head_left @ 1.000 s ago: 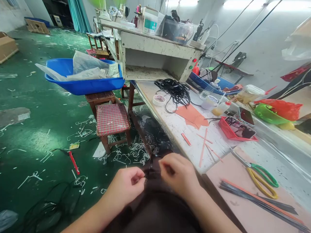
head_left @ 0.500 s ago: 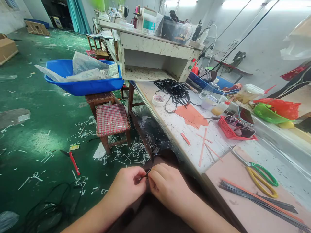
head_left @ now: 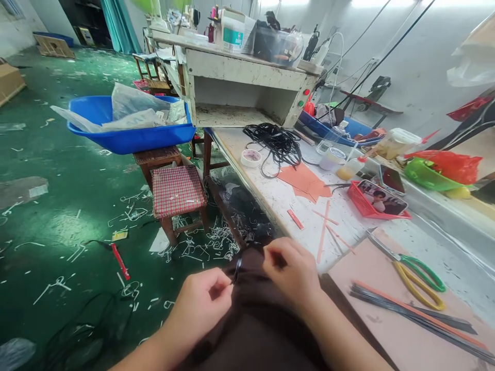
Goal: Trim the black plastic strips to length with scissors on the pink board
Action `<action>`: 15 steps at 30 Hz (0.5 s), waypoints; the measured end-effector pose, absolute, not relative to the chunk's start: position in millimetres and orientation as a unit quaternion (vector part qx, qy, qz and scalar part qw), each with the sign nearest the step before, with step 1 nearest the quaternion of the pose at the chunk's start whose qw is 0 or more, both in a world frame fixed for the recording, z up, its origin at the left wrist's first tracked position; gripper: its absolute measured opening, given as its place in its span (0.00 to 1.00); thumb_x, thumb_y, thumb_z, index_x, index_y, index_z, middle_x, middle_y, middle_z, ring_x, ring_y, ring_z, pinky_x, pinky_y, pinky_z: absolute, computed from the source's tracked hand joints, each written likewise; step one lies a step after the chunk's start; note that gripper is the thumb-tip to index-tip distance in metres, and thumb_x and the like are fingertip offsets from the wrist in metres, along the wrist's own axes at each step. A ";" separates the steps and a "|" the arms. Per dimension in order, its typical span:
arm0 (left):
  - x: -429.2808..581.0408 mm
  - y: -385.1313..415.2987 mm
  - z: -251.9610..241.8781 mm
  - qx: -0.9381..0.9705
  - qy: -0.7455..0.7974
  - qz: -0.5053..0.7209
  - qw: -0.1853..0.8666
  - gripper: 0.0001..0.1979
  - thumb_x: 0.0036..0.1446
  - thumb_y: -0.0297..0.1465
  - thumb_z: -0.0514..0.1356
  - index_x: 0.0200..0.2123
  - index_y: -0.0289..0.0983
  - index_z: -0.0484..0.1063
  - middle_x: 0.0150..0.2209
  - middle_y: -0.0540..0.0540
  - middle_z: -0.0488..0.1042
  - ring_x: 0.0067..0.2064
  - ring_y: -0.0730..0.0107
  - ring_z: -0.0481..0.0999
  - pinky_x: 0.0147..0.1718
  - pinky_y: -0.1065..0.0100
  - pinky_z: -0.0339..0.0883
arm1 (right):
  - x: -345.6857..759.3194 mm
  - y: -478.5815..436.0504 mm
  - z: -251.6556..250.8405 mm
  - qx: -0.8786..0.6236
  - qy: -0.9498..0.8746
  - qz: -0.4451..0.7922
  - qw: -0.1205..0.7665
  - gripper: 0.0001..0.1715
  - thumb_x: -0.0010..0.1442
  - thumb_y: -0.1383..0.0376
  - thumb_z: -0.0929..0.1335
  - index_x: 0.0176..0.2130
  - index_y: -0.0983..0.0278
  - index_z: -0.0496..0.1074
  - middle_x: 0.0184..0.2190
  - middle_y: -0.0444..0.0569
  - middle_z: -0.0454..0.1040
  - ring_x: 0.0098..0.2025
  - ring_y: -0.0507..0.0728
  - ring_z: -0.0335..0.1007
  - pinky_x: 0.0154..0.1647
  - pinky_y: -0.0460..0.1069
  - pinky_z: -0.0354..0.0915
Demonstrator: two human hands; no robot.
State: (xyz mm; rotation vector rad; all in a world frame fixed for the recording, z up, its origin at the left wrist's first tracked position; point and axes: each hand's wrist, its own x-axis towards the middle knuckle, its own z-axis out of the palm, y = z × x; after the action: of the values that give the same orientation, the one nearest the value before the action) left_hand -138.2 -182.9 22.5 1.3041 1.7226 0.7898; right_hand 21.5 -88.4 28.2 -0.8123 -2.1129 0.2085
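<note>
A thin black strip (head_left: 238,267) lies over the dark cloth on my lap (head_left: 266,314). My left hand (head_left: 207,296) pinches its near end between thumb and index finger. Up and to the right, beside the table edge, my right hand (head_left: 290,265) is closed with curled fingers; whatever its fingertips hold is too small to make out. On the table to the right are scissors with green and yellow handles (head_left: 421,273), a bundle of black and orange strips (head_left: 410,314), and orange pieces (head_left: 303,180).
A coil of black cord (head_left: 274,141), a tape roll (head_left: 251,157) and a red basket with a phone (head_left: 365,203) stand on the worktable. Left of it are a checkered stool (head_left: 178,190) and a blue tub (head_left: 131,138). White scraps litter the green floor.
My right hand has moved up and to the right, apart from my left hand. The left hand stays low at the strip, which now shows more between them. The camera view has shifted slightly.
</note>
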 end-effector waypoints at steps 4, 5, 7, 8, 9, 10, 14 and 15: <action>-136.2 -179.0 23.3 0.503 0.679 0.343 0.410 0.08 0.47 0.32 0.54 0.21 0.36 0.68 0.19 0.52 0.70 0.23 0.73 0.67 0.24 0.74 0.61 | 13.6 -111.1 36.0 -0.266 -0.863 0.204 0.378 0.07 0.51 0.74 0.64 0.28 0.64 0.69 0.22 0.45 0.73 0.24 0.51 0.69 0.25 0.43 0.66; -135.7 -178.4 24.1 0.507 0.677 0.347 0.405 0.08 0.47 0.32 0.54 0.21 0.36 0.69 0.19 0.52 0.70 0.23 0.74 0.67 0.24 0.75 0.61 | 10.5 -116.1 35.7 -0.278 -0.858 0.228 0.368 0.07 0.50 0.73 0.64 0.29 0.64 0.70 0.22 0.45 0.74 0.23 0.51 0.70 0.24 0.43 0.67; -134.8 -178.4 26.1 0.514 0.673 0.354 0.398 0.08 0.47 0.31 0.54 0.20 0.36 0.69 0.19 0.53 0.69 0.23 0.74 0.66 0.24 0.75 0.60 | 5.7 -122.0 33.5 -0.312 -0.837 0.272 0.358 0.08 0.50 0.72 0.64 0.30 0.63 0.71 0.22 0.45 0.74 0.21 0.50 0.70 0.23 0.43 0.67; -134.3 -178.7 27.2 0.515 0.670 0.356 0.399 0.08 0.46 0.31 0.54 0.20 0.36 0.68 0.19 0.53 0.68 0.23 0.75 0.65 0.23 0.75 0.60 | 4.2 -123.0 32.2 -0.323 -0.825 0.292 0.361 0.08 0.50 0.72 0.64 0.29 0.63 0.71 0.22 0.44 0.75 0.21 0.50 0.70 0.22 0.42 0.67; -133.9 -179.0 28.4 0.515 0.666 0.359 0.403 0.07 0.46 0.30 0.54 0.19 0.36 0.68 0.18 0.53 0.68 0.23 0.75 0.64 0.23 0.75 0.59 | 3.2 -123.0 31.1 -0.329 -0.814 0.307 0.367 0.07 0.49 0.72 0.64 0.29 0.63 0.71 0.22 0.44 0.75 0.21 0.50 0.70 0.23 0.42 0.67; -133.4 -179.0 29.6 0.514 0.660 0.363 0.411 0.07 0.46 0.30 0.54 0.19 0.36 0.67 0.18 0.53 0.67 0.23 0.75 0.64 0.23 0.75 0.59 | 2.6 -122.6 30.3 -0.330 -0.808 0.315 0.373 0.07 0.49 0.72 0.64 0.28 0.63 0.71 0.22 0.45 0.75 0.22 0.51 0.71 0.23 0.43 0.67; -131.7 -175.5 33.5 0.477 0.634 0.386 0.471 0.07 0.46 0.32 0.54 0.20 0.37 0.67 0.19 0.53 0.66 0.23 0.75 0.62 0.23 0.75 0.58 | 1.3 -121.5 28.5 -0.337 -0.801 0.300 0.394 0.08 0.48 0.73 0.63 0.26 0.63 0.70 0.21 0.44 0.74 0.22 0.51 0.71 0.24 0.43 0.67; -131.3 -174.0 33.9 0.460 0.633 0.390 0.486 0.08 0.46 0.33 0.54 0.20 0.37 0.67 0.19 0.53 0.66 0.23 0.75 0.62 0.22 0.75 0.57 | 0.9 -122.0 28.2 -0.340 -0.801 0.290 0.398 0.08 0.48 0.73 0.62 0.26 0.63 0.70 0.21 0.44 0.74 0.22 0.51 0.71 0.24 0.43 0.67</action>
State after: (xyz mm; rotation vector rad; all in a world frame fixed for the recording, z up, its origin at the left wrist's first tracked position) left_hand -131.3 -174.0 33.9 1.1196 1.5400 0.9490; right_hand 0.9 -122.0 28.2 -0.8600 -2.0284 0.7337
